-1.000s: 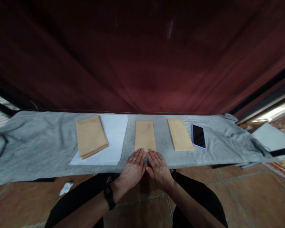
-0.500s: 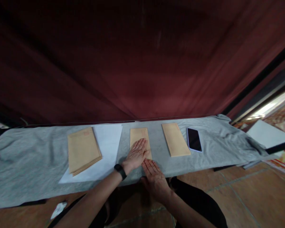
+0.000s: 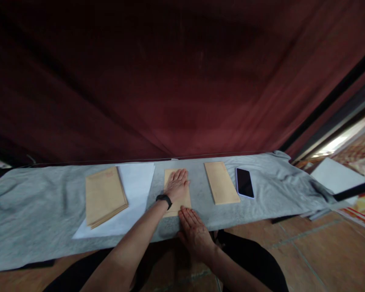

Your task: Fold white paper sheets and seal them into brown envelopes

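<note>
A brown paper envelope (image 3: pixel 181 200) lies flat on the grey cloth in front of me. My left hand (image 3: pixel 176 183), with a black band on its wrist, rests palm down over the envelope's upper part, fingers stretched out. At the lower right corner, the fingertips of my right hand (image 3: pixel 195 231) touch the envelope's edge; its fingers lie straight and flat. Neither hand grips anything. To the right is another brown envelope or a neat pile of them (image 3: pixel 222 183). On the left, a stack of brown envelopes (image 3: pixel 105 194) sits on white paper sheets (image 3: pixel 139 184).
A phone (image 3: pixel 245 182) with a pale purple edge lies right of the envelopes. Grey cloth (image 3: pixel 280 190) covers the long narrow surface. Behind it hangs a dark red curtain (image 3: pixel 182 101). A white board (image 3: pixel 337 176) and a colourful printed box or sheet stand at far right.
My left hand has slid up the envelope, away from my right hand. My right hand stays near the lower right corner. The view has shifted slightly.
</note>
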The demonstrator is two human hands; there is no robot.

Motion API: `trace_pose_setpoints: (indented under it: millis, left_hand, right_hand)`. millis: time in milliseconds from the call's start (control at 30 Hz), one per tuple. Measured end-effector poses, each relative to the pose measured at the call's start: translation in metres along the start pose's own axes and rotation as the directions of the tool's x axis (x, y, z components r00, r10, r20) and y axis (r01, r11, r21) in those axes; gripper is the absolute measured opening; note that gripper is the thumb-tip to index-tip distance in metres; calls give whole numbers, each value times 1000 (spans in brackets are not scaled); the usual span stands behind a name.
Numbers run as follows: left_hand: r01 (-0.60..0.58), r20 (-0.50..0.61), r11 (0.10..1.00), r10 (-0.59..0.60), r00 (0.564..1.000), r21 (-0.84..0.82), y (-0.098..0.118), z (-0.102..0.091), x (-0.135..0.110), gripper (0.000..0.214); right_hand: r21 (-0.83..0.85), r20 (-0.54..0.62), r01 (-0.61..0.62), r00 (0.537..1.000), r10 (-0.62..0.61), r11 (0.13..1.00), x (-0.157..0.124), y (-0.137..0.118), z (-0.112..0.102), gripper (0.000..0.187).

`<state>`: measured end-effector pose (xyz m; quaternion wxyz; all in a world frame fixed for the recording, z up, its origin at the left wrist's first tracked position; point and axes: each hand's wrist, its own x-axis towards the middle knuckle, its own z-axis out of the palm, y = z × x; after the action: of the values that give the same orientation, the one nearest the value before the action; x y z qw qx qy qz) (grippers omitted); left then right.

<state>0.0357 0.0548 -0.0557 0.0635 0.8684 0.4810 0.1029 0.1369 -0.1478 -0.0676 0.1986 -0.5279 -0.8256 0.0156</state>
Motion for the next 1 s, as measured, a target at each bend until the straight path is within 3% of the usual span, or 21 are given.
trace_pose_setpoints:
  millis: [133,300,433,533,767,1000]
  left_hand:
    - [-81,16,997,81,997,8,0,-2,-40,53]
    - [-205,47,979,205,978,-7,-1,-11,-110,53]
    - [-206,3,978,207,978,38,2,-15,-167,54]
    - [-160,-46,984,164,985,75,8,-17,-195,59]
    - [-55,-131,996,63,989,67,25,-18,-207,57]
    - [196,-231,980,-194,953,-15,38,-19,-193,38]
  right_hand:
    - [-20,-22,14,1000,-14,1000,-2,0,6,66]
    - [-38,-111,-63,992,59,997,-4,-8,16,57]
    - [-65,-129,-38,991,30,997,-5,-12,13,58]
    - [-89,-125,-54,991,43,995,-5,-16,8,62]
    - [-131,-78,-110,992,101,985,-5,-25,4,59]
    - [-107,-140,-129,984,114,986,-4,-23,14,53]
